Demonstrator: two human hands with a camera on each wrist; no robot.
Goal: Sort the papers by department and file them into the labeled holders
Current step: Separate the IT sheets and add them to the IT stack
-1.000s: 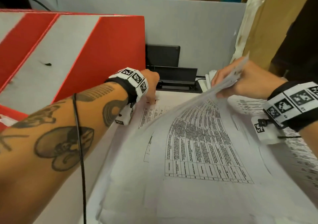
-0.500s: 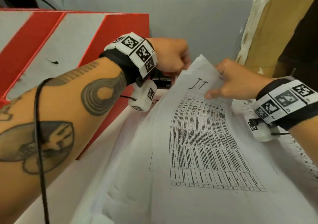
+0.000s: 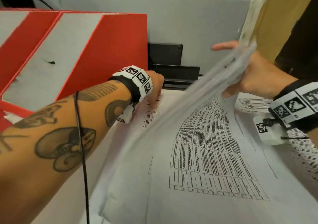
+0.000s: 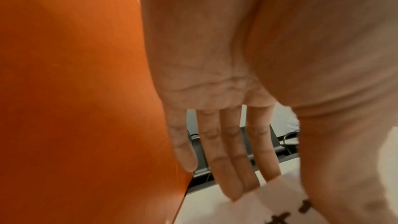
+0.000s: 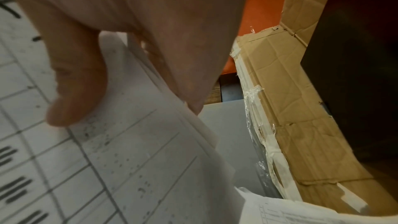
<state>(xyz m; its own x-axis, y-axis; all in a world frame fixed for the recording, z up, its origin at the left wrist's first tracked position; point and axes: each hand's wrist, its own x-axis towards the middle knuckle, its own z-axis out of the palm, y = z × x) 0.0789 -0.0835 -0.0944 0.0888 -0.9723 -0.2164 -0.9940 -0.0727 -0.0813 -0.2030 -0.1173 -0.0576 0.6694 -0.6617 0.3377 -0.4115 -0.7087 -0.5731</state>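
A stack of white printed papers (image 3: 203,163) with tables lies in front of me. My right hand (image 3: 244,75) pinches the far ends of several sheets (image 3: 197,103) and holds them lifted and curled back; in the right wrist view the thumb (image 5: 75,83) lies on the printed face of these sheets (image 5: 140,159). My left hand (image 3: 154,93) reaches under the lifted sheets, and its straight fingers (image 4: 228,168) touch the top of the uncovered sheet (image 3: 154,117) near handwritten marks. Red and grey holders (image 3: 111,51) stand at the left, beside my left hand.
A black unit (image 3: 172,65) sits behind the papers against the grey partition (image 3: 189,20). A taped cardboard panel (image 3: 275,17) rises at the right. More printed sheets (image 3: 254,101) lie under my right wrist. A black cable (image 3: 82,146) runs along my left forearm.
My left hand has dropped from the raised top edge of the "IT" sheet down onto the sheet beneath. My right hand has lifted the sheets higher and to the right.
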